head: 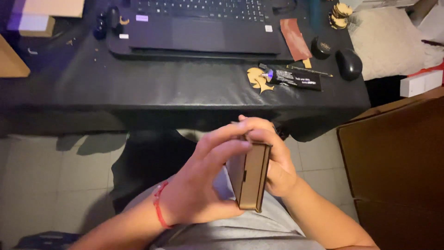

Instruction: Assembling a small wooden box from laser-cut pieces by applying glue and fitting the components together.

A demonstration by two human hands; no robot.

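Below the tabletop (138, 88) edge, above the lap, both hands clamp a thin wooden box (249, 176) held on edge: left hand (203, 180) fingers pressed on its face, right hand (275, 157) fingers wrapped behind; contents hidden.

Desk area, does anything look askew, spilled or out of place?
Small wood bits lie scattered on the black desk, and a cut wooden shape lies under the glue tube tip. Both hands hold a wooden box.
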